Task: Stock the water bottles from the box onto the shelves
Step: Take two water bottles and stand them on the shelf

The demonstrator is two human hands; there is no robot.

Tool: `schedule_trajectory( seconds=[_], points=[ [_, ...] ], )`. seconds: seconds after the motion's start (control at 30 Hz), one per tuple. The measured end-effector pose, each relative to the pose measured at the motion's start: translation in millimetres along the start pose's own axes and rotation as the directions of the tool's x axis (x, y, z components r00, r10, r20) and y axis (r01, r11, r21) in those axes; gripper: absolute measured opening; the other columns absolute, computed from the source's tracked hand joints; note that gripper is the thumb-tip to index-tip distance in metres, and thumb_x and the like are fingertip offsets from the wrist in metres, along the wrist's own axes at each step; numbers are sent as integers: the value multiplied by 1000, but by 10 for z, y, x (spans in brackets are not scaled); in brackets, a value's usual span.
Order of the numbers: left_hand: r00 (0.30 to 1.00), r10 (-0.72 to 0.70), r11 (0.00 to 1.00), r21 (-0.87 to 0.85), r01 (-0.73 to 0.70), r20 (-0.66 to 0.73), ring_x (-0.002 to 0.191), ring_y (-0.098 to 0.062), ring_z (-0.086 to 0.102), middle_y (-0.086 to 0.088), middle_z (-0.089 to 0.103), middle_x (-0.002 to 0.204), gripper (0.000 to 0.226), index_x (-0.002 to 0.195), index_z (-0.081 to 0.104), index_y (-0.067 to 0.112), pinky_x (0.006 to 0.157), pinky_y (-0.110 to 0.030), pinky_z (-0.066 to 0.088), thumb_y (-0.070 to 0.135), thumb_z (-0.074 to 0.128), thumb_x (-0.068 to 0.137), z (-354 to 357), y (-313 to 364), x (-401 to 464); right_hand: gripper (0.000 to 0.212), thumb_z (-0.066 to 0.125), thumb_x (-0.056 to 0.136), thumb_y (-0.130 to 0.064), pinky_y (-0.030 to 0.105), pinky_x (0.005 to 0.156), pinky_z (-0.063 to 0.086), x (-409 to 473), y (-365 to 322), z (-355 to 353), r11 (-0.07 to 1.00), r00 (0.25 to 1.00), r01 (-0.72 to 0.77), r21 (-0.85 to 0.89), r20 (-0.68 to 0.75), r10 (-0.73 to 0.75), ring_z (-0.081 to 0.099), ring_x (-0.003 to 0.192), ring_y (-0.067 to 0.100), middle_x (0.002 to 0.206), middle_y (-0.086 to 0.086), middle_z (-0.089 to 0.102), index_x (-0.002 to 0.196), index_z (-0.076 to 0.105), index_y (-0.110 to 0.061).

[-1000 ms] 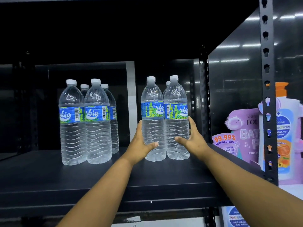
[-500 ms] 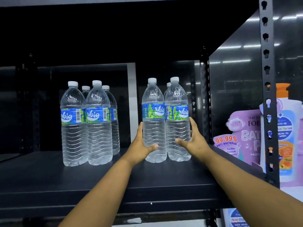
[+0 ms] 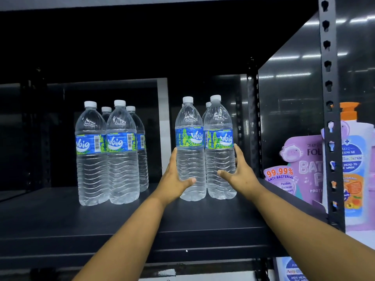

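Two clear water bottles with blue-green labels stand side by side on the black shelf (image 3: 60, 220), with more bottles partly hidden behind them. My left hand (image 3: 174, 179) grips the left front bottle (image 3: 189, 151) low on its body, thumb across the front. My right hand (image 3: 240, 175) grips the right front bottle (image 3: 219, 149) the same way. Both bottles stand upright on the shelf. A second group of several bottles (image 3: 107, 155) stands further left. The box is out of view.
A black perforated upright post (image 3: 330, 118) and a glossy side panel bound the shelf on the right. Beyond the post stand a purple refill pouch (image 3: 298, 167) and a pump bottle (image 3: 355, 163). Another shelf board hangs overhead.
Both hands stay on the two front bottles. The pair has been turned slightly, so the labels face more to the front. The camera view has shifted a little.
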State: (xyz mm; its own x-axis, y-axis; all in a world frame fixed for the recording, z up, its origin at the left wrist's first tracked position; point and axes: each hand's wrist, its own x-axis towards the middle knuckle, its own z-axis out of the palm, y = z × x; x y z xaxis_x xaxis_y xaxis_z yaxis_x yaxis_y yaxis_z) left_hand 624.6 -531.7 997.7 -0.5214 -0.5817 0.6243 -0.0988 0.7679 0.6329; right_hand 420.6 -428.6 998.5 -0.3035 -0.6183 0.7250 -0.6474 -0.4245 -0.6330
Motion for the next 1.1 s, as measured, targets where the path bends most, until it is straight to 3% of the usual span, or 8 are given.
schedule_trajectory(
  seconds=[0.13, 0.23, 0.33, 0.43, 0.7, 0.83, 0.97, 1.1],
  points=[
    [999, -9, 999, -31, 10, 37, 136, -5, 41, 15, 36, 152, 103, 151, -6, 46, 116, -42, 33, 13, 69, 89, -9, -3, -2, 97, 81, 77, -18, 33, 107, 39, 1, 12, -23, 1000, 1000, 17, -22, -17, -18, 52, 123, 9, 128, -14, 58, 151, 19, -33],
    [1000, -25, 999, -44, 26, 14, 137, -5, 38, 13, 30, 153, 105, 151, -7, 44, 117, -38, 30, 18, 72, 87, 7, 18, -5, 98, 82, 76, -20, 37, 109, 38, 13, 25, -13, 1000, 1000, 6, -10, -27, -6, 48, 126, 11, 130, -11, 57, 149, 19, -39],
    [999, -23, 999, 29, 25, -44, 128, 1, 30, 11, 23, 144, 110, 152, -7, 39, 108, -23, 26, 29, 77, 82, 26, 60, -31, 93, 74, 82, -8, 31, 105, 40, 11, 6, -2, 999, 1000, -22, 26, 8, 22, 54, 116, 4, 119, -25, 56, 144, 17, -48],
    [998, 0, 997, 72, 4, -58, 120, 2, 30, 12, 23, 136, 114, 153, -8, 36, 101, -20, 24, 26, 79, 80, 62, 50, -16, 97, 70, 84, -4, 25, 102, 39, 2, 6, 0, 999, 999, -37, 21, 28, 36, 55, 117, 6, 119, -27, 54, 151, 10, -40],
    [999, -27, 999, 27, 26, 25, 139, -8, 37, 12, 30, 155, 111, 148, -10, 49, 117, -42, 30, 28, 74, 79, 23, -14, 2, 105, 82, 74, -27, 45, 111, 37, -16, 38, -25, 1000, 1000, -8, -6, 19, 8, 48, 130, 13, 139, -9, 52, 148, 10, -47],
    [999, -33, 999, 39, 34, -26, 130, 2, 27, 16, 22, 142, 112, 152, -12, 39, 109, -22, 22, 29, 76, 83, 48, 19, -12, 103, 76, 81, -14, 36, 110, 37, -2, 20, 6, 999, 999, -38, 20, 24, 38, 48, 128, 12, 140, -11, 49, 151, 7, -44],
    [999, -2, 994, 113, 7, -46, 121, 1, 26, 13, 19, 132, 116, 152, -13, 34, 102, -18, 21, 25, 79, 81, 77, 9, 7, 102, 71, 84, -7, 22, 99, 34, 5, 35, 6, 999, 999, -33, -21, 38, 34, 48, 124, 9, 137, -11, 50, 154, 2, -34],
    [999, -27, 996, 84, 25, 23, 142, -6, 22, 7, 19, 156, 113, 151, -17, 35, 117, -31, 21, 17, 73, 85, 61, -24, 30, 110, 81, 76, -28, 40, 114, 31, -23, 52, -12, 997, 1000, -4, -74, 16, 6, 37, 137, 16, 147, -3, 43, 151, 3, -44]
  ],
)
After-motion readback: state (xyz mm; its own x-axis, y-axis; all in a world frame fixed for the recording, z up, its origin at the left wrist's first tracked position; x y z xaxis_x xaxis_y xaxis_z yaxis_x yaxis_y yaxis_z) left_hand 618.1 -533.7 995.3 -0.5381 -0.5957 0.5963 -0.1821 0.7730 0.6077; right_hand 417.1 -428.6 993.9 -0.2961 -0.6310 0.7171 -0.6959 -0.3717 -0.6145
